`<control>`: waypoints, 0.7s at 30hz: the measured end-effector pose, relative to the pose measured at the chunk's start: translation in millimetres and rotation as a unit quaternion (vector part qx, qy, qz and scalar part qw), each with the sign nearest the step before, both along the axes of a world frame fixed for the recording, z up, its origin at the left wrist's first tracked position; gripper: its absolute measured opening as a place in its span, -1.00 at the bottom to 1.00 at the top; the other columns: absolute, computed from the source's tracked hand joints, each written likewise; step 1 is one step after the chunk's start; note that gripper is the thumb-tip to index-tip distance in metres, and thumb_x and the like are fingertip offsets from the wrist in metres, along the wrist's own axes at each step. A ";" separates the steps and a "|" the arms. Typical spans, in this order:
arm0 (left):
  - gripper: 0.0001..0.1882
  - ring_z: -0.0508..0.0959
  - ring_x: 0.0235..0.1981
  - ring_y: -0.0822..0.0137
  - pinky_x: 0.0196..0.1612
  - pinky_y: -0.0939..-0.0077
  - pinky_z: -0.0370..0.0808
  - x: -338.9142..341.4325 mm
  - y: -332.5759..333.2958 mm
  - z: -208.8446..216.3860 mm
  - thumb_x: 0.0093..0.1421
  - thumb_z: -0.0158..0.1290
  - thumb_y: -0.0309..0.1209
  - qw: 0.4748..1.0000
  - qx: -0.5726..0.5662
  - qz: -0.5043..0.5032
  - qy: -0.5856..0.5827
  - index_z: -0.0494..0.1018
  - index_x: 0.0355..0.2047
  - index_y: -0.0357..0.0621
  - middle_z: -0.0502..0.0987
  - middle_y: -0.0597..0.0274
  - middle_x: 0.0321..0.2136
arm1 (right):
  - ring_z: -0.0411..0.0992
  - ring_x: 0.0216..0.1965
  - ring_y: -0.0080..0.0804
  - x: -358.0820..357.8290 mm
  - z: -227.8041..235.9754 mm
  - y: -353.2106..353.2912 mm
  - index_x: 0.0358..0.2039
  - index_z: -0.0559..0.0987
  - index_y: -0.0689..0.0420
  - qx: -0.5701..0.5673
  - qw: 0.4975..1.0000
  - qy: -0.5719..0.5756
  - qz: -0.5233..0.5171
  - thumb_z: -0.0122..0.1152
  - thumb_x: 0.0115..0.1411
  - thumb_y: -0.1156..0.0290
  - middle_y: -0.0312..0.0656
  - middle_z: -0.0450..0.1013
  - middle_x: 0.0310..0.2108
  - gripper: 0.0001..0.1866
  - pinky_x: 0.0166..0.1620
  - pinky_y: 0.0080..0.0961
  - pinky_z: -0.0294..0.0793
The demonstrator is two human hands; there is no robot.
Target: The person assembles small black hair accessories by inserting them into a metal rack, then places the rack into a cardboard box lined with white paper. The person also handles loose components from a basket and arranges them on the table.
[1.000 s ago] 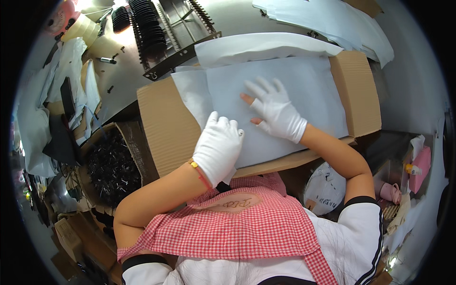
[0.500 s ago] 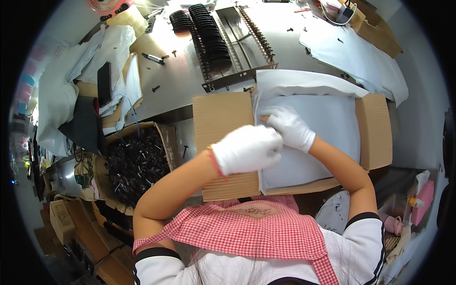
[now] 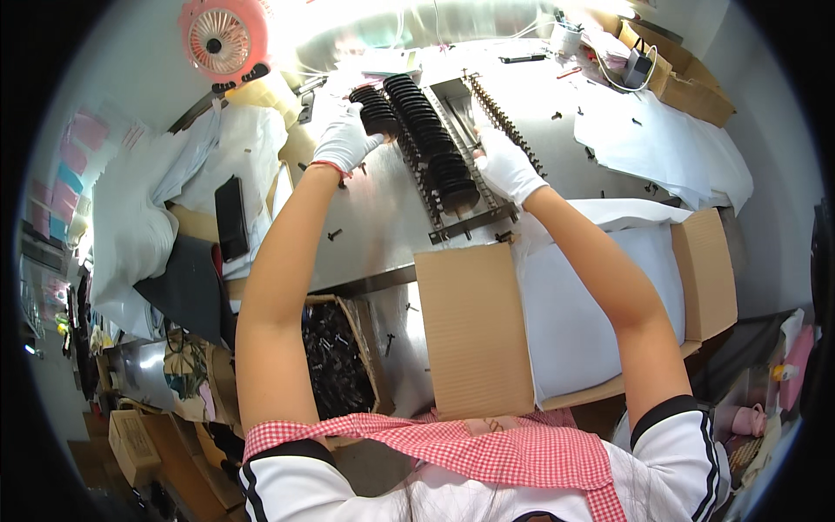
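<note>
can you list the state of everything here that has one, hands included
left hand: gloved, at the short row of black discs, grip unclear
right hand: gloved, at the metal rack, grip unclear
long row of black discs: standing on edge in the rack
cardboard box: open, side flaps spread, lined with white sheet
carton: open, holding small black parts
pink fan: upright, running or not unclear

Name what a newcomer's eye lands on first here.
Probably the long row of black discs on the metal rack, top center, with the white-gloved left hand at a shorter row beside it. The pink fan stands out at upper left. Lower right of center, the open cardboard box lined with white sheeting draws attention.
</note>
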State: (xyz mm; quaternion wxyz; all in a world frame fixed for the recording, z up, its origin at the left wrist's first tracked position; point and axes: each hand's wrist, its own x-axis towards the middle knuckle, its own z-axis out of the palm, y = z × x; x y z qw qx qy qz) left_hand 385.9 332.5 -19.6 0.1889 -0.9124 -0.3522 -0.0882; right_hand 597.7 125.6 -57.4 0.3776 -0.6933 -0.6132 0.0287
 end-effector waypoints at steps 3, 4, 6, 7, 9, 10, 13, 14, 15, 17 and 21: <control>-0.13 0.28 0.24 -0.07 0.36 0.09 -0.03 7.7 11.8 14.0 -0.08 0.15 0.27 0.997 -0.058 0.018 -0.048 0.50 0.05 -0.19 0.45 -0.12 0.09 | 0.48 -0.12 0.19 5.2 -12.7 13.9 0.02 0.37 0.20 -0.192 0.981 -0.023 0.020 -0.06 0.36 0.21 0.24 0.51 -0.19 -0.64 -0.06 -0.06 0.45; -0.15 0.30 0.22 -0.07 0.33 0.10 0.01 11.3 13.2 18.5 -0.11 0.15 0.26 0.996 -0.081 0.035 -0.013 0.53 0.02 -0.16 0.47 -0.11 0.08 | 0.49 -0.16 0.20 5.2 -15.7 12.8 0.02 0.38 0.18 -0.177 0.984 -0.004 0.019 -0.08 0.37 0.19 0.24 0.52 -0.23 -0.64 -0.07 -0.04 0.45; -0.21 0.33 0.18 -0.08 0.28 0.11 0.08 18.9 7.4 17.9 -0.14 0.14 0.25 0.998 -0.045 0.048 0.016 0.60 -0.10 -0.16 0.48 -0.11 0.07 | 0.50 -0.25 0.21 1.7 -20.2 8.9 0.02 0.38 0.17 -0.192 0.981 -0.030 0.006 -0.13 0.39 0.17 0.19 0.54 -0.33 -0.63 -0.12 0.01 0.45; -0.24 0.37 0.14 -0.08 0.25 0.11 0.12 22.9 4.3 16.4 -0.14 0.13 0.25 0.996 -0.064 0.058 0.020 0.62 -0.17 -0.16 0.52 -0.11 0.02 | 0.50 -0.25 0.20 -0.6 -21.3 7.4 0.02 0.39 0.17 -0.186 0.982 -0.032 -0.002 -0.12 0.39 0.17 0.18 0.55 -0.33 -0.63 -0.13 0.01 0.46; -0.29 0.45 0.08 -0.09 0.20 0.12 0.20 30.4 -1.8 12.4 -0.14 0.10 0.26 0.993 -0.082 0.077 0.020 0.66 -0.32 -0.17 0.58 -0.11 -0.07 | 0.51 -0.27 0.17 -2.8 -21.1 5.0 0.01 0.39 0.17 -0.165 0.985 -0.046 -0.012 -0.11 0.38 0.17 0.16 0.55 -0.35 -0.63 -0.14 0.00 0.46; -0.38 0.50 -0.01 -0.07 0.11 0.13 0.29 34.0 -2.7 12.3 -0.11 0.14 0.16 0.993 -0.095 0.049 0.051 0.66 -0.35 -0.18 0.60 -0.10 -0.17 | 0.52 -0.29 0.15 -3.3 -20.3 4.8 -0.01 0.40 0.17 -0.160 0.986 -0.050 -0.008 -0.10 0.38 0.16 0.14 0.55 -0.36 -0.64 -0.16 0.00 0.46; -0.67 0.64 -0.29 -0.02 -0.20 0.15 0.53 42.3 -4.2 14.0 0.00 0.23 -0.16 0.960 -0.164 -0.026 0.224 0.66 -0.43 -0.20 0.64 -0.08 -0.39 | 0.52 -0.29 0.16 -1.9 -18.6 5.9 -0.02 0.41 0.16 -0.161 0.986 -0.049 -0.005 -0.10 0.38 0.16 0.14 0.55 -0.36 -0.64 -0.17 0.00 0.46; -0.78 0.67 -0.38 0.01 -0.32 0.17 0.58 44.6 -4.2 15.1 0.03 0.26 -0.29 0.942 -0.097 -0.110 0.300 0.66 -0.44 -0.21 0.65 -0.07 -0.42 | 0.52 -0.29 0.16 -1.9 -19.4 6.2 -0.02 0.41 0.16 -0.155 0.987 -0.049 -0.007 -0.10 0.38 0.16 0.14 0.55 -0.36 -0.64 -0.17 0.00 0.46; -0.78 0.66 -0.41 0.01 -0.33 0.18 0.59 47.6 -6.8 13.0 0.00 0.26 -0.30 0.950 -0.101 -0.107 0.276 0.65 -0.47 -0.22 0.63 -0.08 -0.45 | 0.52 -0.29 0.16 -1.6 -20.1 6.9 -0.02 0.41 0.16 -0.162 0.986 -0.047 -0.007 -0.10 0.38 0.15 0.14 0.55 -0.37 -0.64 -0.17 0.00 0.46; -0.78 0.64 -0.47 0.02 -0.34 0.20 0.59 55.8 -15.0 5.7 -0.06 0.25 -0.30 0.963 -0.109 -0.087 0.232 0.62 -0.51 -0.23 0.60 -0.11 -0.52 | 0.52 -0.28 0.17 -1.9 -23.1 7.2 -0.04 0.41 0.16 -0.163 0.986 -0.043 -0.009 -0.11 0.38 0.14 0.14 0.55 -0.37 -0.64 -0.17 0.00 0.46; -0.71 0.65 -0.17 0.03 -0.09 0.15 0.53 58.3 -28.3 -0.9 0.17 -0.01 -0.31 0.982 -0.152 0.114 0.016 0.65 -0.27 -0.17 0.65 -0.08 -0.27 | 0.51 -0.25 0.15 -1.0 -22.7 6.2 -0.10 0.43 0.17 -0.165 0.986 -0.018 -0.017 -0.05 0.36 0.14 0.14 0.55 -0.34 -0.66 -0.15 -0.03 0.46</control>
